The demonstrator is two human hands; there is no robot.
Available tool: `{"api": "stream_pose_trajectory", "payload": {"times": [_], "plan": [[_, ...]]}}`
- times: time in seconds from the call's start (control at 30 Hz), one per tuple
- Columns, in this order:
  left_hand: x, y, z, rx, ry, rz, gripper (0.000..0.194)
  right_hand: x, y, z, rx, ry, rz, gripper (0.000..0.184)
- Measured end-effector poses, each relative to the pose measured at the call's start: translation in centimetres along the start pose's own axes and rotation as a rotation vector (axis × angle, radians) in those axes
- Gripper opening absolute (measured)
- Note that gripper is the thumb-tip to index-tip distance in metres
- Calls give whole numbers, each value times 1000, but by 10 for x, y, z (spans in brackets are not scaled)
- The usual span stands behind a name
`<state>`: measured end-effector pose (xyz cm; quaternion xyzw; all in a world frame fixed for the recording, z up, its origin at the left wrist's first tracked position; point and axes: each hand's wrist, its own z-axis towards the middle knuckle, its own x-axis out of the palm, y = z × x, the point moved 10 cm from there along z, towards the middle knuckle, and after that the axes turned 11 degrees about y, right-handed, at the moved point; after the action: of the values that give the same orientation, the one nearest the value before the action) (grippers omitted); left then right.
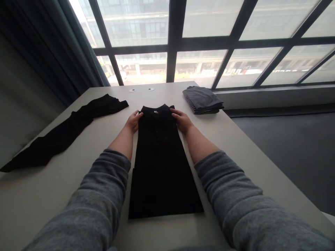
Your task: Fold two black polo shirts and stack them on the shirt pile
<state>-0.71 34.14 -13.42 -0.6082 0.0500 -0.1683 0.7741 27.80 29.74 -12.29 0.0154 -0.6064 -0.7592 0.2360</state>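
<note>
A black collared shirt (162, 164) lies flat on the white table (235, 139), folded into a long narrow strip with its collar at the far end. My left hand (134, 120) pinches the shirt's left shoulder edge beside the collar. On the other side, my right hand (182, 120) grips the right shoulder edge, fingers curled over the fabric. Both arms wear grey sleeves pushed up the forearms.
A second black garment (68, 130) lies stretched out along the table's left side. A folded grey pile of clothes (202, 99) sits at the far right corner. Two small white discs (141, 90) rest near the far edge, below a large window; a dark curtain hangs left.
</note>
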Motion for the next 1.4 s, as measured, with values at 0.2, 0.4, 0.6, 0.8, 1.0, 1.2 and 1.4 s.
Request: {"api": "stream_pose_trajectory", "payload": {"times": [0.2, 0.4, 0.6, 0.8, 1.0, 1.2, 1.4], "plan": [[12, 32, 10, -347, 102, -162, 39, -2, -9, 5, 119, -23, 123, 45], [6, 19, 9, -232, 11, -155, 41, 0, -11, 9, 198, -42, 104, 28], [16, -20, -20, 94, -7, -98, 55, 20, 18, -15, -15, 52, -58, 51], [30, -60, -54, 157, 51, 123, 55, 29, 56, -48, -166, -48, -516, 37], [40, -85, -106, 143, 183, 416, 35, 38, 73, -84, -198, -34, -782, 45], [71, -77, -152, 57, 412, 915, 27, 62, 57, -111, -87, 234, -1323, 30], [81, -90, -162, 133, 370, 1045, 36, 66, 61, -119, -84, 199, -1386, 33]]}}
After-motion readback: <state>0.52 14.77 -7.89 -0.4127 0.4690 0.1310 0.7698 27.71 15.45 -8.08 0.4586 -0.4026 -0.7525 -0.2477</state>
